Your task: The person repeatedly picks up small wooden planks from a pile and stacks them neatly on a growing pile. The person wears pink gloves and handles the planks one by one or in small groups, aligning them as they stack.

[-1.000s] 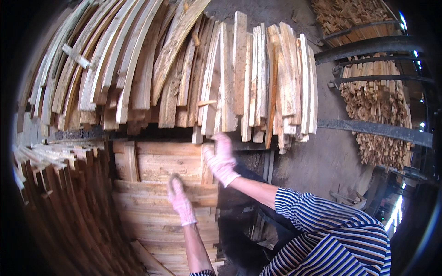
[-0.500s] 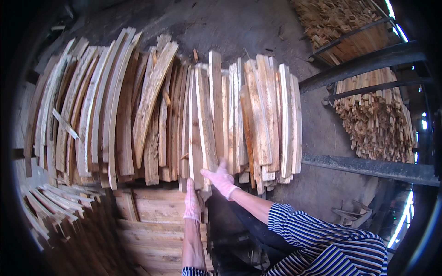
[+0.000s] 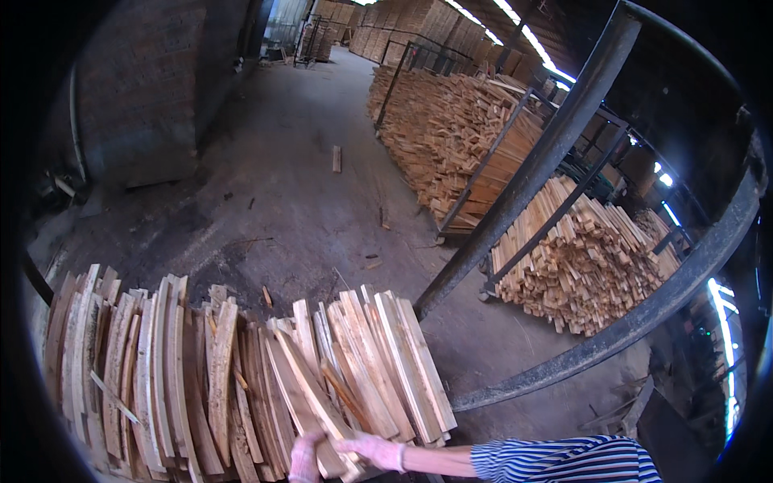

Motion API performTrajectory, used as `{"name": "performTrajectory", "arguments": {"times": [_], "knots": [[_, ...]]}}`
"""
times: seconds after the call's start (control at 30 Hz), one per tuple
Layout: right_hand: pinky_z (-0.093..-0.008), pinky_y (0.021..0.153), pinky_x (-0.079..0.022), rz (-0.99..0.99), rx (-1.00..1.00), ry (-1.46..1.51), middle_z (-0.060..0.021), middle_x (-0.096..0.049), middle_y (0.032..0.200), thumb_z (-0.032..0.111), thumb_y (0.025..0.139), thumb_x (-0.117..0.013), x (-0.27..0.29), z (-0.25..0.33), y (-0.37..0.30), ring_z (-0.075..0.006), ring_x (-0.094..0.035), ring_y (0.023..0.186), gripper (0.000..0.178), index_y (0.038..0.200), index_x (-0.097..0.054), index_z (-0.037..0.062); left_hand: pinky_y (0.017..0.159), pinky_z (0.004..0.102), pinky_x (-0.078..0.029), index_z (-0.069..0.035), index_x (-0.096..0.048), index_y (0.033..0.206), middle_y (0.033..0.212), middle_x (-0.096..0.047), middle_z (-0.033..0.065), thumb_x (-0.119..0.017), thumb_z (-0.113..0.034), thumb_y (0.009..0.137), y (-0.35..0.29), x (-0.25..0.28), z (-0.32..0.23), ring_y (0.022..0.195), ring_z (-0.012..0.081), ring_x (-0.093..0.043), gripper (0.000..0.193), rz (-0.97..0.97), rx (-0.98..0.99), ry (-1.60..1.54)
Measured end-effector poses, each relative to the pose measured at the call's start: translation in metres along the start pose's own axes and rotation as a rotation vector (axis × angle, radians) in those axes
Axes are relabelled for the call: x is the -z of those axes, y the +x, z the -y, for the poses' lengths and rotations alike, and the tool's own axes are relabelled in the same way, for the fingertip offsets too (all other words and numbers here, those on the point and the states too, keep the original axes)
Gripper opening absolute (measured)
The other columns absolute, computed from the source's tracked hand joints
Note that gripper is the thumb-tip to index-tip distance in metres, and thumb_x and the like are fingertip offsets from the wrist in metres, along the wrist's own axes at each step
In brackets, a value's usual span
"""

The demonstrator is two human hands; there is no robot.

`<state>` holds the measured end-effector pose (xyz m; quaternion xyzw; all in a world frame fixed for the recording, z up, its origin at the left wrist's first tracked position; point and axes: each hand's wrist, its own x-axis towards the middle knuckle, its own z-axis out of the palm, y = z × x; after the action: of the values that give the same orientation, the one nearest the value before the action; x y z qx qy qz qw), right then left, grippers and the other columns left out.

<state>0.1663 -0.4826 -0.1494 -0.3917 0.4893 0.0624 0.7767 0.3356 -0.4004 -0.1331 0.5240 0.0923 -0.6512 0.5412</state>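
A wide row of rough wooden strips [image 3: 193,378] lies side by side along the lower left, their long sides running away from me. My left hand [image 3: 304,460], in a pale pink glove, is closed at the near end of a few strips, partly cut off by the lower edge. My right hand [image 3: 372,451], gloved alike, grips the near end of the same strips from the right side. These held strips [image 3: 310,394] slant up to the left, across their neighbours. Fingers are partly hidden behind the wood.
A dark metal post [image 3: 527,165] and a curved metal bar [image 3: 596,354] stand to the right of the row. Beyond them are a large stack of cut wood [image 3: 451,129] and a rack of bundled strips [image 3: 580,266]. Scraps lie on the grey floor [image 3: 282,185].
My view has tilted up, bringing more floor and stacks into sight. Both hands stay at the near ends, and the strips they hold now slant more to the left.
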Motion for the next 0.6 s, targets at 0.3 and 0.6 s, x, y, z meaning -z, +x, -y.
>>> {"name": "performTrajectory", "arguments": {"times": [0.3, 0.6], "knots": [[-0.0451, 0.077, -0.058, 0.155, -0.337, 0.433, -0.0073, -0.073, 0.094, 0.06, 0.079, -0.081, -0.002, -0.109, -0.037, -0.025, -0.07, 0.082, 0.055, 0.106, -0.073, 0.0129, 0.09, 0.0465, -0.051, 0.005, -0.071, 0.113, 0.114, -0.071, 0.0243, -0.06, -0.042, 0.094, -0.155, 0.014, 0.066, 0.103, 0.0352, -0.068, 0.051, -0.089, -0.138, 1.036], [-0.0437, 0.099, -0.055, 0.343, -0.405, 0.485, -0.0123, -0.073, 0.113, 0.034, 0.09, -0.077, -0.098, -0.149, -0.139, -0.0253, -0.07, 0.105, 0.05, 0.127, -0.064, 0.0038, 0.098, 0.0501, -0.048, 0.002, -0.056, 0.133, 0.12, -0.07, 0.0226, -0.063, -0.044, 0.093, -0.245, 0.066, 0.158, 0.106, 0.0366, -0.067, 0.061, -0.245, -0.224, 0.543]]}}
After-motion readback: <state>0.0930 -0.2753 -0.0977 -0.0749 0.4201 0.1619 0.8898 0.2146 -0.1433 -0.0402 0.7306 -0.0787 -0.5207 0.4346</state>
